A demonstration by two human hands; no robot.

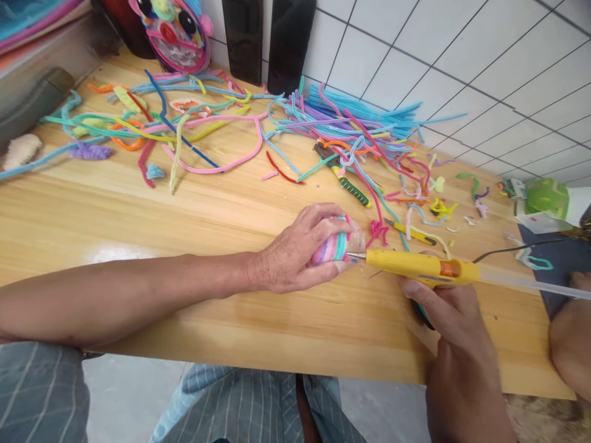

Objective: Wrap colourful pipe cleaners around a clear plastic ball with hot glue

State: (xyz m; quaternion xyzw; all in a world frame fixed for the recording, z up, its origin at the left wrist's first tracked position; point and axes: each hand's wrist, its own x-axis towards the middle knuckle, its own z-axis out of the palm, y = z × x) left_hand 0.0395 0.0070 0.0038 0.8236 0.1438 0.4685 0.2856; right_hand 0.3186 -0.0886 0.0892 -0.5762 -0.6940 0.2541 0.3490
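My left hand (295, 249) is wrapped round a small rounded object (339, 246) banded with pink, purple and turquoise pipe cleaners, its right end bare and clear-looking. My right hand (450, 317) grips a yellow hot glue gun (406, 263) by its handle. The metal nozzle points left and meets or nearly touches the banded object; I cannot tell which. A long translucent glue stick (530, 284) sticks out of the gun's back end. Just beyond my hands lie a yellow craft knife (410, 232) and pliers with a green-and-black handle (353, 189).
A heap of pipe cleaners (351, 123) lies along the tiled wall, with loose ones (217, 166) and scraps spread leftward. A colourful decorated face figure (180, 37) stands at the back left beside dark upright panels (290, 43). Another person's arm (570, 335) rests at the right edge.
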